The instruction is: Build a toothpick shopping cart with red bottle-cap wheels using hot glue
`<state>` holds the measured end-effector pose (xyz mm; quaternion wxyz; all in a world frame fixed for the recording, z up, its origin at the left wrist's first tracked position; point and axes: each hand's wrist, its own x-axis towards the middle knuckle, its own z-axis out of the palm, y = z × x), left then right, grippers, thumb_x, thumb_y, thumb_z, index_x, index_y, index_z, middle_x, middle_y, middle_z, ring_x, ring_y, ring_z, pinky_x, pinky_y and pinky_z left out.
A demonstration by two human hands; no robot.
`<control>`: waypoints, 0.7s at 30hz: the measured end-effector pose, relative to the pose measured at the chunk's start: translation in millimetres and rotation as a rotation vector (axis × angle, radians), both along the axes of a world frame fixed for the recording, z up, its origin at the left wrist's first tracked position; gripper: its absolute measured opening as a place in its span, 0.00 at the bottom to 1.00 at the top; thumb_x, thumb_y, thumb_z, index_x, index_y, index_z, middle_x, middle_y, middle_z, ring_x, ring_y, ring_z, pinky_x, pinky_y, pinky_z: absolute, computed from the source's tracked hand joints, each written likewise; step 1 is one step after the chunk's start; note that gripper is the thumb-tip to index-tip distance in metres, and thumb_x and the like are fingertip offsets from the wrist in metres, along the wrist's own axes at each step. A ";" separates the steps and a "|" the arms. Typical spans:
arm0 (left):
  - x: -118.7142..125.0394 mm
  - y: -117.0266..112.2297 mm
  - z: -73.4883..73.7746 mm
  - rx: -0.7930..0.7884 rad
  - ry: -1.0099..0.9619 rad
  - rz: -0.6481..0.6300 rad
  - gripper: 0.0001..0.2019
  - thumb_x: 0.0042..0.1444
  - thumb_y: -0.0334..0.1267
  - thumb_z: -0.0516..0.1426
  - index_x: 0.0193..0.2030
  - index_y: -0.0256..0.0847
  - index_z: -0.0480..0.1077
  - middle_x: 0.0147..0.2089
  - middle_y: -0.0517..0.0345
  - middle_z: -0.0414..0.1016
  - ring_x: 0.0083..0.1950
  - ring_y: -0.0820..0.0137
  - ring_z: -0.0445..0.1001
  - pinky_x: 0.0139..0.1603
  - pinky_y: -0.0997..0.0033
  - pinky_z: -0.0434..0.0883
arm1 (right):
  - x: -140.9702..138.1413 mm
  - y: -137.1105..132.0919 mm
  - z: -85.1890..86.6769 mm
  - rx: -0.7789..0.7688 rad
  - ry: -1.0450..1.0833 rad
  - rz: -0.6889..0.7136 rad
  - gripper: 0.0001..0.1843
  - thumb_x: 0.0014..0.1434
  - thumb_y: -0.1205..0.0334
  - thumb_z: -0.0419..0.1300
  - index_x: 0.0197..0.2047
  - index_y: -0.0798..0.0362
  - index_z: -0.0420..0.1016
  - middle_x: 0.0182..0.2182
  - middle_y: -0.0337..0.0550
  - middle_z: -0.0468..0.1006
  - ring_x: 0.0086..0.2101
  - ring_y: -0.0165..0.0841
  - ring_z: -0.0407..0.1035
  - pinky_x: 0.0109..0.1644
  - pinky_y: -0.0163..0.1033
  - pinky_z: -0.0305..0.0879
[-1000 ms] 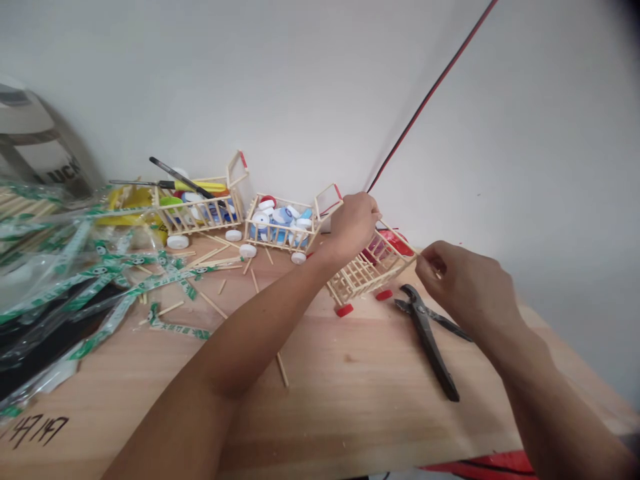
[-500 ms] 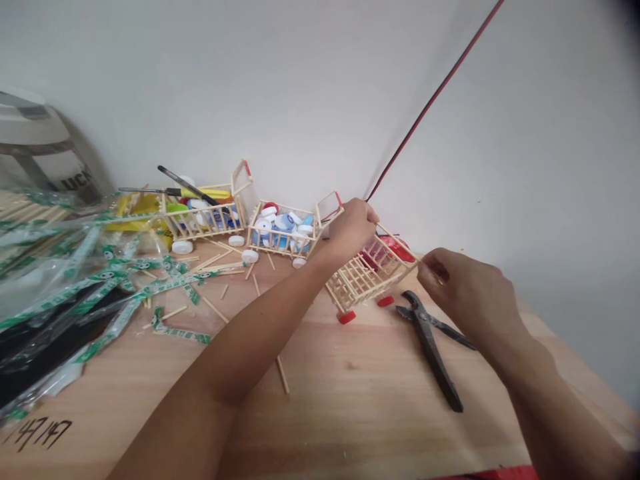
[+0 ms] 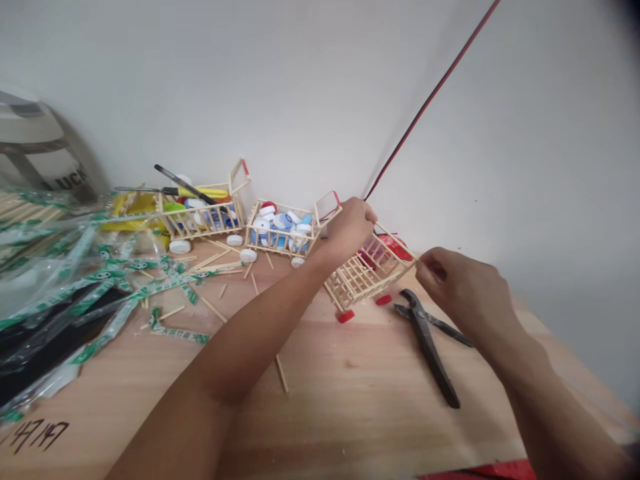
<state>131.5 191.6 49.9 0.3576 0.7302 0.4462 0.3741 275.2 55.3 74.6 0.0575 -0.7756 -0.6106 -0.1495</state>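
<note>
A miniature shopping cart of wooden sticks (image 3: 367,273), tilted and held just above the bench (image 3: 350,413), well to the right of the clutter (no telling whether its red wheels (image 3: 345,316) meet the wood). Left hand (image 3: 350,230) closed around the cart's upper end, steadying the frame from that side. Right hand (image 3: 463,287) at the opposite corner, its fingers (image 3: 425,262) pinched almost shut on a thin wooden stick (image 3: 397,243) along the rim, a grip suited to fine placement. Just beside the cart, black pincers (image 3: 427,340) lying within easy reach. Farther left, a second cart (image 3: 280,230) packed with blue and white bottle caps (image 3: 280,235), then a third cart (image 3: 200,220) with a yellow-handled screwdriver (image 3: 197,193) laid across it. Around them, loose sticks (image 3: 213,307) and green-printed plastic wrappers (image 3: 75,287). Behind everything, a red and black cable (image 3: 430,100) running up the wall.
</note>
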 end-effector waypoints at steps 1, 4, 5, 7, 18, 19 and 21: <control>0.1 -0.4 0.3 0.002 0.009 0.004 0.13 0.52 0.23 0.54 0.38 0.38 0.79 0.43 0.51 0.81 0.46 0.64 0.77 0.49 0.63 0.70 | 0.6 0.1 -0.4 0.004 0.001 0.005 0.10 0.59 0.55 0.54 0.30 0.49 0.70 0.25 0.41 0.76 0.25 0.33 0.62 0.28 0.36 0.49; 0.9 -2.4 0.0 0.039 0.029 0.016 0.14 0.53 0.24 0.53 0.40 0.39 0.78 0.44 0.50 0.81 0.46 0.65 0.77 0.50 0.63 0.70 | 2.8 -0.7 -0.1 0.024 0.023 0.035 0.10 0.59 0.55 0.53 0.30 0.49 0.71 0.25 0.41 0.76 0.24 0.33 0.63 0.28 0.37 0.50; 1.4 -3.2 -0.5 0.060 0.029 0.017 0.15 0.54 0.24 0.53 0.42 0.39 0.78 0.45 0.50 0.81 0.46 0.65 0.77 0.50 0.64 0.70 | 3.3 -1.6 0.8 0.033 0.043 0.044 0.10 0.59 0.55 0.53 0.30 0.49 0.71 0.25 0.41 0.76 0.24 0.33 0.63 0.28 0.37 0.51; 2.8 -4.5 -1.6 0.115 0.029 0.027 0.18 0.55 0.24 0.52 0.48 0.38 0.77 0.47 0.48 0.80 0.47 0.65 0.77 0.50 0.65 0.70 | 3.9 -4.7 3.9 0.050 0.113 0.050 0.10 0.58 0.55 0.53 0.30 0.50 0.72 0.24 0.41 0.76 0.24 0.34 0.65 0.29 0.38 0.53; 4.8 -40.3 14.4 0.487 0.185 0.014 0.21 0.59 0.20 0.46 0.51 0.37 0.73 0.53 0.47 0.74 0.53 0.63 0.72 0.56 0.63 0.67 | 18.9 -32.1 12.2 0.078 0.551 0.201 0.16 0.61 0.47 0.54 0.28 0.50 0.67 0.20 0.35 0.62 0.23 0.30 0.58 0.27 0.37 0.54; 4.2 -46.5 17.4 0.514 0.202 0.009 0.20 0.59 0.20 0.46 0.50 0.37 0.73 0.53 0.48 0.74 0.52 0.63 0.71 0.55 0.63 0.68 | 19.2 -35.5 13.4 0.067 0.574 0.211 0.17 0.61 0.47 0.54 0.28 0.50 0.66 0.21 0.34 0.62 0.23 0.29 0.57 0.27 0.37 0.54; 0.6 -59.5 23.4 0.582 0.223 0.004 0.20 0.59 0.20 0.47 0.50 0.38 0.73 0.52 0.49 0.73 0.52 0.63 0.70 0.54 0.63 0.68 | 18.6 -43.2 16.4 0.047 0.596 0.220 0.18 0.62 0.47 0.54 0.27 0.50 0.65 0.20 0.34 0.61 0.23 0.29 0.55 0.27 0.36 0.53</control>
